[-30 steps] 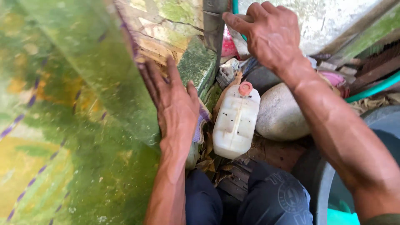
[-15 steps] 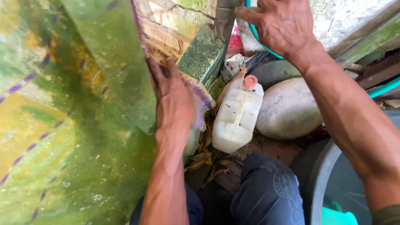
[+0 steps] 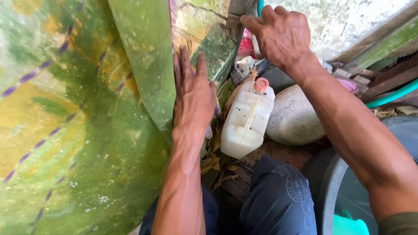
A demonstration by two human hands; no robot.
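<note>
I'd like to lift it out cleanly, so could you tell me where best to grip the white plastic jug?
Probably by the neck under the red cap of the white jug, from above: it leans cap-up, and the rock crowds one side.

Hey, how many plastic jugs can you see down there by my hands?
1. A white plastic jug with an orange cap leans between the flat left hand and a grey rounded stone. More could be hidden behind the green mossy sheet or the clutter.
</note>
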